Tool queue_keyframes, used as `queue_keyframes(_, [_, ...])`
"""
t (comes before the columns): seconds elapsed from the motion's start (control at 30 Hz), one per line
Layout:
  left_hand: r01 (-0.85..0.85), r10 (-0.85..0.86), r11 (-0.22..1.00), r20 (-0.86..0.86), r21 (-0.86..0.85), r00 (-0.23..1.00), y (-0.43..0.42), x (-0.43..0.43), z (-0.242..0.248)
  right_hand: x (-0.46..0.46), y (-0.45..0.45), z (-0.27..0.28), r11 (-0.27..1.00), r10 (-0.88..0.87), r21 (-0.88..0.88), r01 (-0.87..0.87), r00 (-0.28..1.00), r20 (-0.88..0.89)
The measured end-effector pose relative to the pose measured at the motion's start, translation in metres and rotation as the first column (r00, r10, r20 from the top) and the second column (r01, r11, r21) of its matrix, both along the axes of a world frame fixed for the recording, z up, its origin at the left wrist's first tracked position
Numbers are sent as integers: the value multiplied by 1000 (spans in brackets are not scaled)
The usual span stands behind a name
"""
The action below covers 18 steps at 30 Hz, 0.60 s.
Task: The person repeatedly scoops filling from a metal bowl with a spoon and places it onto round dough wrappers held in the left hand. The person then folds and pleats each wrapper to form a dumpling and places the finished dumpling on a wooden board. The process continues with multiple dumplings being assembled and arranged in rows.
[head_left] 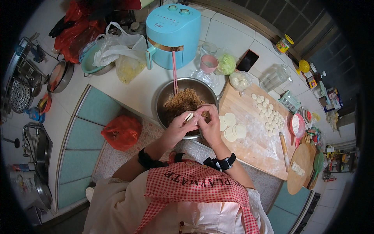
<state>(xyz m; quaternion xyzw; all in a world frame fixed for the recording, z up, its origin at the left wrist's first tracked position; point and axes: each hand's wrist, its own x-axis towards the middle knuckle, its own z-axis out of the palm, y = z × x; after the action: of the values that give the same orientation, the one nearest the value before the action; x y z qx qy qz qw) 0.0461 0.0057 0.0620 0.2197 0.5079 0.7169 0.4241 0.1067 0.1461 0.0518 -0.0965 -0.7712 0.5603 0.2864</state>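
Over the near rim of a steel bowl [159,109] my left hand [181,128] and my right hand [211,124] meet, fingertips pinching a folded dough wrapper [189,117]. Minced filling [184,101] lies in the bowl, and pink chopsticks [174,70] lean upright at its back. Beside my right hand, several round flat wrappers [233,131] overlap on a floured wooden board [251,152]. Many small dough pieces [268,114] are grouped farther right on it. A rolling pin [284,152] lies at the board's right side, next to a round wooden board [295,181] holding a row of shaped dumplings [298,168].
Behind the bowl stands a blue air fryer [175,32], with a pink cup [209,63], cabbage [226,63] and a phone [247,60] to its right. Plastic bags [128,58] are on the left counter. A red bag [122,133] sits below the counter edge. A glass pitcher [276,77] stands behind the board.
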Motion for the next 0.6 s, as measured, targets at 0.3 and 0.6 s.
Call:
queue_keyframes(0.3, [-132, 132, 984, 9, 116, 991, 1, 4, 8, 4, 5, 8, 934, 178, -317, -165, 984, 12])
queue_keyframes(0.6, [-96, 103, 991, -76, 95, 992, 4, 2, 5, 5, 8, 27, 992, 126, 7, -126, 991, 35])
